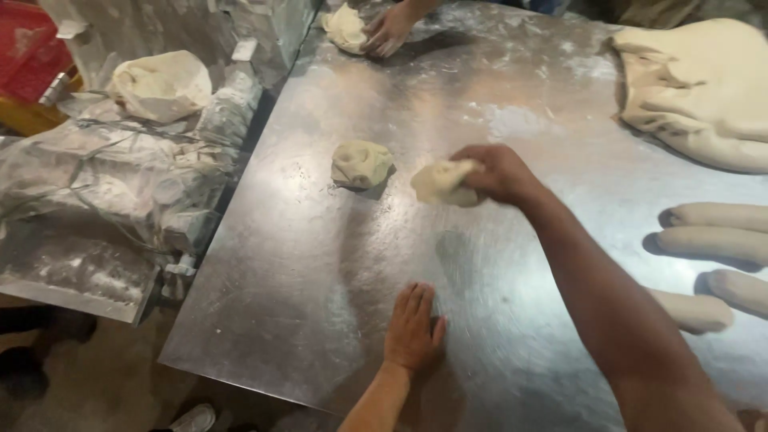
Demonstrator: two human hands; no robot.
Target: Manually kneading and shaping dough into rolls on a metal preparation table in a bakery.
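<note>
Several dough logs (712, 232) lie at right, one lump (362, 163) at centre; right hand (500, 172) grips a dough piece (442, 182), left hand (413, 328) rests flat, fingers spread, on the steel table (320, 264).

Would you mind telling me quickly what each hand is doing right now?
Left hand: open, palm flat on the metal table, holding nothing.
Right hand: closed on a small dough piece, lifted above the table.

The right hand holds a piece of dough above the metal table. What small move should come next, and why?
Probably lower the right hand and set its dough piece on the bare steel table beside the dough lump already lying there. The left hand rests flat, holding nothing.
</note>
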